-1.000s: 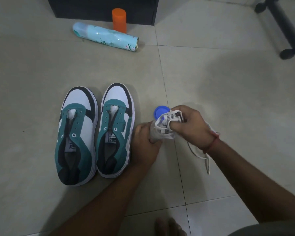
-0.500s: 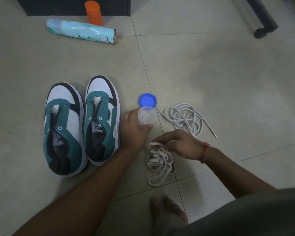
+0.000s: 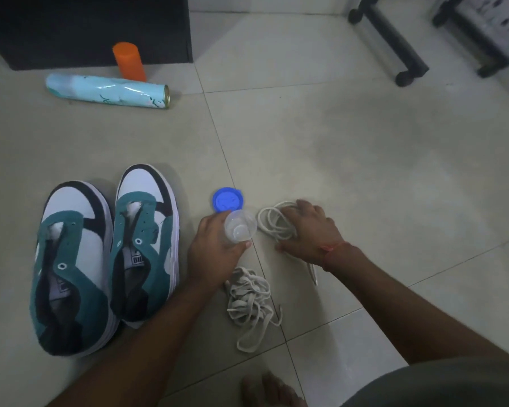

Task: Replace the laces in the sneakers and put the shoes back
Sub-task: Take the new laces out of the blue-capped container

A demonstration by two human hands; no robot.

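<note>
Left hand: the left hand (image 3: 215, 254) was wrapped round a small clear plastic jar (image 3: 239, 229), mouth up and with nothing visible inside, apparently kept upright so the laces could go in or out of it.
Lid: the blue lid (image 3: 227, 199) lay flat on the floor at about twelve o'clock from the jar, just beside it, set aside to leave the mouth free.
Right hand: the right hand (image 3: 307, 229) lay over a coil of round white laces (image 3: 272, 223) at three o'clock from the jar, fingers spread and bent onto the loops; it looked to be gathering them, though a firm grip could not be made out from where I stood.
Flat laces: a second, loose tangle of flat off-white laces (image 3: 252, 304) lay at six o'clock from the jar, touched by neither hand.
Sneakers: the two teal, white and black sneakers (image 3: 106, 257) stood side by side at nine o'clock from the left hand, toes pointing away, eyelets bare, waiting to be threaded.
Floor: pale glossy tiles (image 3: 365, 157) with thin grout lines, dimly lit.
Room: a pale blue spray can (image 3: 106, 91) lay on its side at eleven o'clock with an orange cylinder (image 3: 129, 61) upright behind it against a dark cabinet (image 3: 86, 27); black furniture legs (image 3: 391, 42) stood at one o'clock; a bare foot (image 3: 272, 390) showed at six o'clock.
</note>
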